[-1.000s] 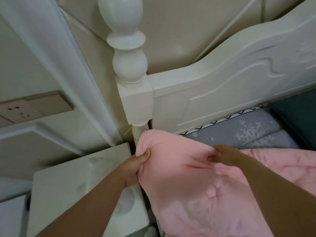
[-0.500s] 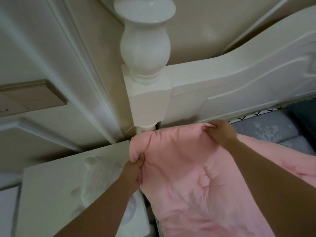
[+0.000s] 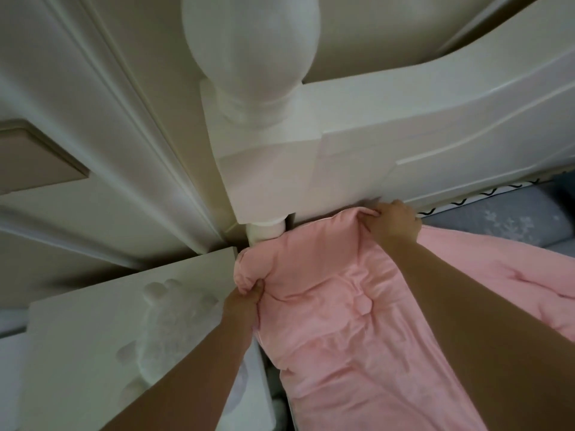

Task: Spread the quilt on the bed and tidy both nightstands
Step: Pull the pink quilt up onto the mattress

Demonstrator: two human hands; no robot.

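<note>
Beside the white nightstand (image 3: 102,346) the left hand (image 3: 242,303) pinches the pink quilt (image 3: 351,331) corner below the bedpost (image 3: 255,126), and the right hand (image 3: 393,223) grips its top edge at the headboard (image 3: 451,132), where an uneven pull could probably bunch it.

Head view, downward, close over bedpost (image 3: 258,144)

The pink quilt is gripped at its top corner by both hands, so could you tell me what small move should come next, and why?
Probably lay the edge flat against the white headboard. The left hand pinches the soft pink quilt corner beside the white bedpost; the right hand holds the top edge at the headboard, yet the fabric between them lies bunched.
</note>
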